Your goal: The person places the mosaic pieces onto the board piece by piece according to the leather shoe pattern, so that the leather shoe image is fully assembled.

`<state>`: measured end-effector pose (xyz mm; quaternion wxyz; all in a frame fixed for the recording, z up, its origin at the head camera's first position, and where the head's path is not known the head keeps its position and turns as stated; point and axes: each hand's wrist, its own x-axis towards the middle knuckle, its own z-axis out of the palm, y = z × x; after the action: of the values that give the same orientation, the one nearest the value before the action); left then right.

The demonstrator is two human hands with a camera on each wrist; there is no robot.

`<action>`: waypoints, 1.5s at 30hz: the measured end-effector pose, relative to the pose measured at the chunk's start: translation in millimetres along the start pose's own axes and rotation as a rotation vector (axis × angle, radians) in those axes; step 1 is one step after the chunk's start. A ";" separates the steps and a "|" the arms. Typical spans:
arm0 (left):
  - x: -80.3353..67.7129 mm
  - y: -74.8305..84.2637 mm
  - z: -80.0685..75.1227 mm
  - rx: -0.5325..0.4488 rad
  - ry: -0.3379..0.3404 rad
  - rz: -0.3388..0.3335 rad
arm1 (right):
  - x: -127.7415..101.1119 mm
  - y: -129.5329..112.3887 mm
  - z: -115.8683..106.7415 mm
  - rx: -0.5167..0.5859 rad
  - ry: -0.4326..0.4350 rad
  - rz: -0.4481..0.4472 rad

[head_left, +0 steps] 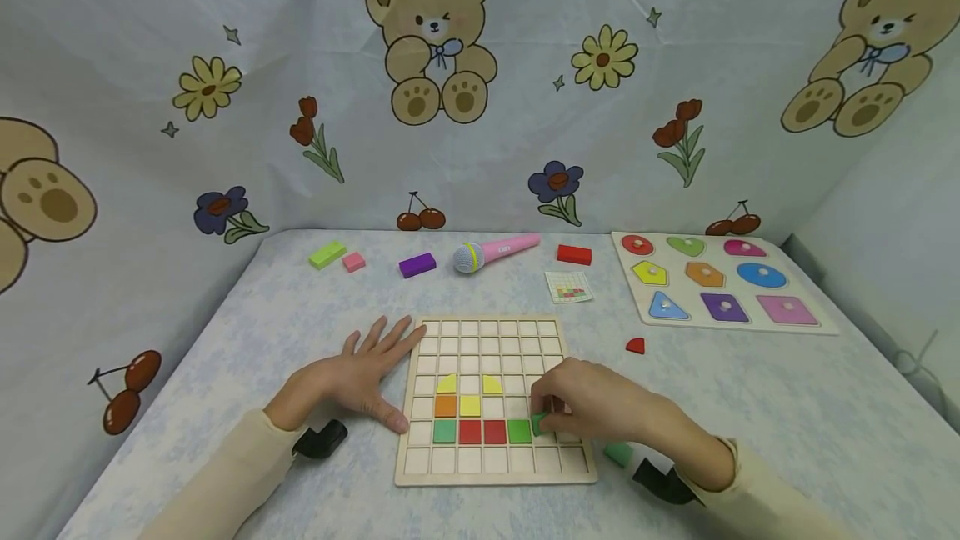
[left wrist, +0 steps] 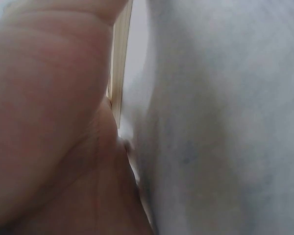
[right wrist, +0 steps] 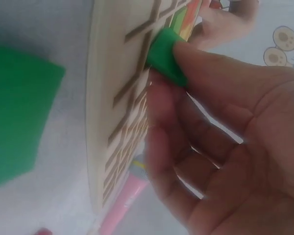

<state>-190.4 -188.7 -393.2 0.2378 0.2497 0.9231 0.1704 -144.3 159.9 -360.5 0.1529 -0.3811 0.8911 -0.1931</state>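
A square wooden grid board [head_left: 495, 480] lies on the table. My left hand [head_left: 367, 373] is spread flat at its left edge, fingertips and thumb touching the frame. My right hand [head_left: 592, 398] pinches a green tile [right wrist: 166, 54] between thumb and fingers, at a cell in the board's lower right. To the left of that tile, the same row holds a teal-green tile [head_left: 444, 432], two red tiles [head_left: 469, 432] and a green tile [head_left: 519, 432]. Above sit an orange tile [head_left: 446, 405], a yellow square [head_left: 470, 405] and two yellow rounded pieces [head_left: 447, 383].
A loose green piece [head_left: 618, 453] lies beside the board's right edge, a red quarter-round [head_left: 635, 346] farther back. Behind the board are a pattern card [head_left: 568, 287], a pink toy microphone [head_left: 498, 251] and several colored blocks [head_left: 417, 265]. A shape puzzle [head_left: 720, 323] occupies the back right.
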 end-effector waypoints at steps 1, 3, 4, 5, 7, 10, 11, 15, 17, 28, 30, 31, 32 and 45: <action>-0.1 0.3 -0.3 0.000 0.000 0.000 | -0.6 -0.5 -0.2 -0.011 0.008 0.003; -0.3 0.7 -0.8 0.001 -0.001 -0.001 | -1.8 -0.8 -0.9 -0.037 0.028 0.006; -0.5 0.8 -1.0 0.001 -0.001 0.001 | -2.1 -0.8 -1.2 -0.046 0.039 0.008; -0.6 0.8 -1.1 0.001 -0.001 0.002 | -2.5 -0.5 -1.4 -0.055 0.049 0.009; -0.8 0.5 -1.3 0.000 -0.002 0.004 | -2.4 0.5 -1.3 -0.065 0.067 0.013; -1.0 0.0 -1.1 -0.002 -0.002 0.009 | -2.0 1.9 -0.7 -0.059 0.070 0.008; -1.1 -0.2 -1.0 -0.003 -0.001 0.010 | -2.0 2.2 -0.4 -0.058 0.066 0.004; -1.4 -0.3 -0.7 -0.006 -0.002 0.015 | -2.3 2.5 0.6 -0.060 0.061 -0.007; -1.4 -0.3 -0.5 -0.007 -0.002 0.014 | -2.9 1.9 1.2 -0.062 0.066 -0.009; -1.4 -0.8 -0.6 -0.010 0.003 0.013 | -5.1 -6.3 5.6 -0.124 0.083 0.056; -1.3 -1.2 -0.2 -0.011 0.004 0.013 | -4.7 -6.9 6.1 -0.126 0.087 0.065; -1.4 -1.5 -0.2 -0.011 0.004 0.013 | -4.3 -6.8 6.2 -0.125 0.088 0.066; -1.5 -1.8 -0.1 -0.012 0.004 0.012 | -3.9 -6.7 6.2 -0.121 0.088 0.064; 1.2 -5.1 1.7 -0.017 0.008 0.020 | -19.4 -1.4 -12.9 -0.056 -0.007 0.121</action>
<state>-192.4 -191.9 -397.3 0.2348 0.2560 0.9199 0.1818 -136.0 176.3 -346.1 0.1568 -0.3313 0.9171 -0.1570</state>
